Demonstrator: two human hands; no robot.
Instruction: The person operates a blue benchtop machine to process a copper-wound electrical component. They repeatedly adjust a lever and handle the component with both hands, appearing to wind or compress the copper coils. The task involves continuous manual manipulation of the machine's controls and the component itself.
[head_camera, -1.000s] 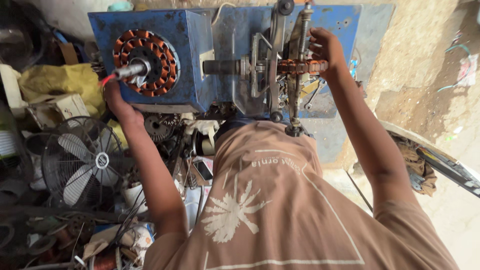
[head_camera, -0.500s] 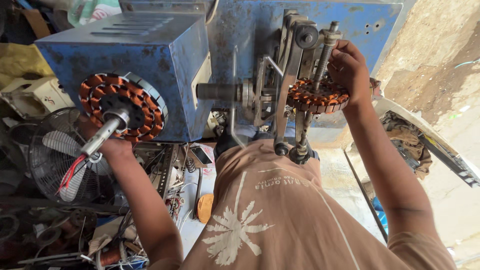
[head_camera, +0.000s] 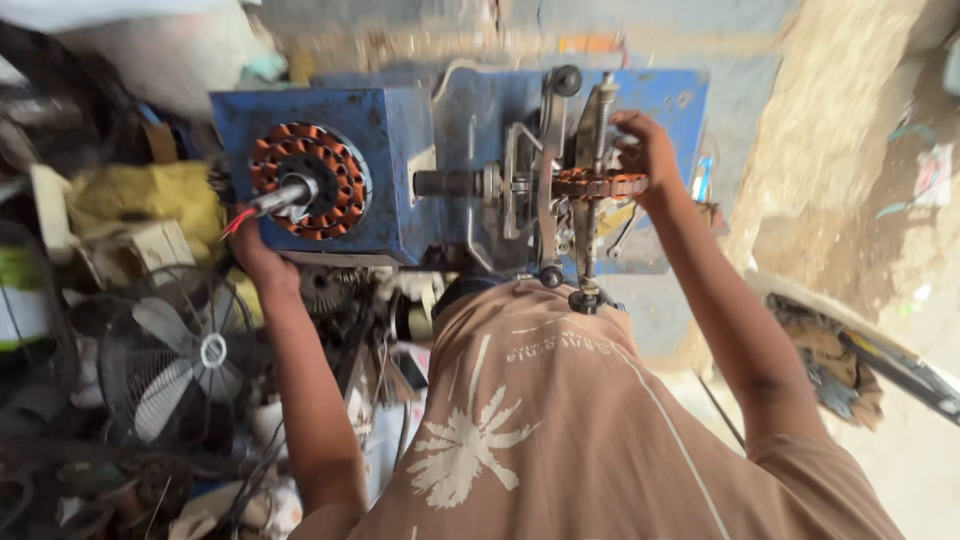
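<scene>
Two hands up on the blue winding machine (head_camera: 400, 150), one at each end! The left hand (head_camera: 258, 262) sits low at the machine's left face, wrapped around the near end of a steel shaft (head_camera: 285, 197) that sticks out of a copper-wound stator (head_camera: 310, 180); red wire ends (head_camera: 238, 222) poke out beside the thumb. That shaft's long axis runs out of the stator's centre and slants down-left, straight into the palm, so the stator lies just up and to the right of the left hand. Over on the other side, the right hand (head_camera: 648, 152) reaches high, fingers closed on the far rim of a second copper stator (head_camera: 598, 184) clamped edge-on in the upright metal frame (head_camera: 560, 180), its flat disc lying level and stretching left from the fingers toward the horizontal spindle (head_camera: 445, 183). Each hand has its own piece, well apart. Below the left arm a wire-guard fan (head_camera: 190, 360) stands among cluttered parts, with a yellow bag (head_camera: 140, 200) behind, and the person's brown shirt with a palm print (head_camera: 560, 430) fills the foreground
</scene>
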